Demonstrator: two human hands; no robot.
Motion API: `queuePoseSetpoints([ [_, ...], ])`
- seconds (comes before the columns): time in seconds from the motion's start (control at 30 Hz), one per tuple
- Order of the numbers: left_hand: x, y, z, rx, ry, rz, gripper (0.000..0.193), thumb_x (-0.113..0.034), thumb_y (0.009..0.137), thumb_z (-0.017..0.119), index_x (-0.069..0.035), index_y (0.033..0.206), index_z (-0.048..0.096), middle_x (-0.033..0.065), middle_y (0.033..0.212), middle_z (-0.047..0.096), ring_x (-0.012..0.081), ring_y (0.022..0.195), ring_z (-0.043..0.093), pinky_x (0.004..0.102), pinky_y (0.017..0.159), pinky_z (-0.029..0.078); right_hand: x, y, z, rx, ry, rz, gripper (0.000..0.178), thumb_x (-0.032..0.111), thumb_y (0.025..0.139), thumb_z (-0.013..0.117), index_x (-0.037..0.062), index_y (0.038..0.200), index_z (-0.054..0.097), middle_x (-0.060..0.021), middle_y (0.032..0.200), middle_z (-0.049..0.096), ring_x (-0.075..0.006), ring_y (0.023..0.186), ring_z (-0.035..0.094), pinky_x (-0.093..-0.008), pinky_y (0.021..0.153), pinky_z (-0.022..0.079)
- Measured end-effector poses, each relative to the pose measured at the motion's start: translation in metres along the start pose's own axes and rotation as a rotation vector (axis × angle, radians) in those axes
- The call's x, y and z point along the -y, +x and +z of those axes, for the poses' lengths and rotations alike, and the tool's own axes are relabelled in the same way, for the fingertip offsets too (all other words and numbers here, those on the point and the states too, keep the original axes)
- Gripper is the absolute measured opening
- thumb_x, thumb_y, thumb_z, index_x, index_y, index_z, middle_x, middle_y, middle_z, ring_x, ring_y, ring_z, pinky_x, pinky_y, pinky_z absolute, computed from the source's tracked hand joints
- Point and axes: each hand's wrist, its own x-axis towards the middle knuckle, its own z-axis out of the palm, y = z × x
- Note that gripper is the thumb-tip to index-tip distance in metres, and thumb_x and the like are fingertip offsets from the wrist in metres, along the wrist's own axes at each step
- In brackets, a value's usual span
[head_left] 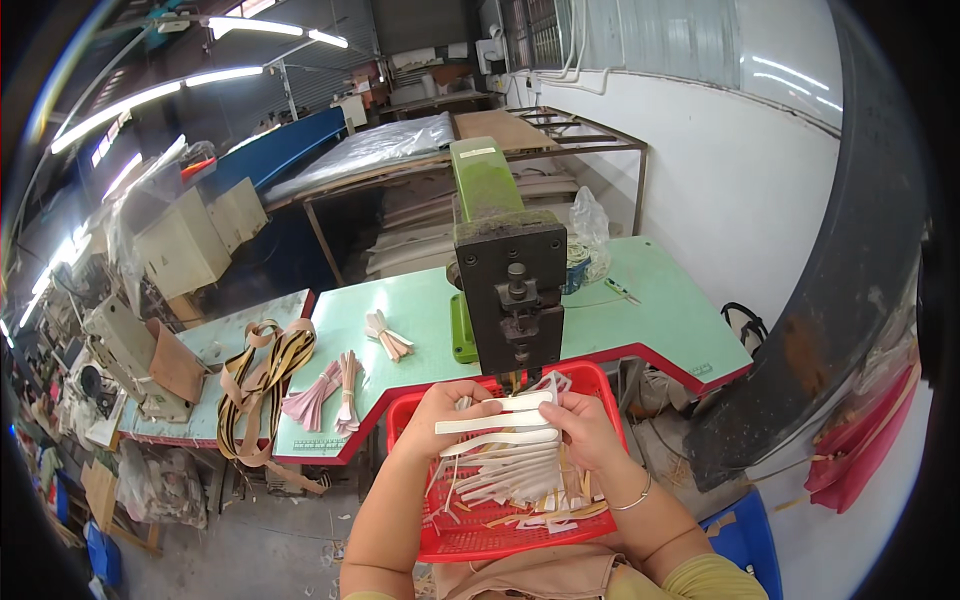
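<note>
Over a red basket (440, 548) at the lower centre of the frame, the left hand (448, 412) and right hand (588, 428) have fingers clamped on white strips (500, 421), before a green-and-black machine (508, 285) at centre and a long table (500, 130) at upper centre.

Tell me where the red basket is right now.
In the head view, the red basket is at lower centre, on the near side of the green-and-black machine, beneath the left hand and right hand, which hold white strips.
</note>
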Motion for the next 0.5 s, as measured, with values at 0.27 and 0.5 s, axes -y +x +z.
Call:
queuePoseSetpoints([
  [0.27,0.001,-0.007,-0.008,-0.028,-0.077,-0.044,0.013,-0.011,0.075,0.064,0.001,0.077,0.059,0.0025,0.066,0.058,0.0069,0.057,0.053,0.0187,0.051,0.042,-0.005,0.0,0.014,-0.043,-0.031,-0.026,0.016,0.011,0.082,0.056,-0.0028,0.086,0.06,-0.0031,0.077,0.06,-0.0055,0.066,0.053,-0.0194,0.059,0.042],
  [0.5,0.007,-0.013,-0.016,-0.064,-0.101,-0.065,0.011,-0.011,0.076,0.063,-0.001,0.076,0.059,0.0023,0.066,0.059,0.0069,0.057,0.054,0.0184,0.05,0.042,-0.01,0.004,0.021,0.003,0.0,0.015,0.016,0.01,0.081,0.056,-0.0038,0.089,0.06,-0.0064,0.081,0.061,-0.0088,0.07,0.056,-0.0216,0.064,0.045],
])
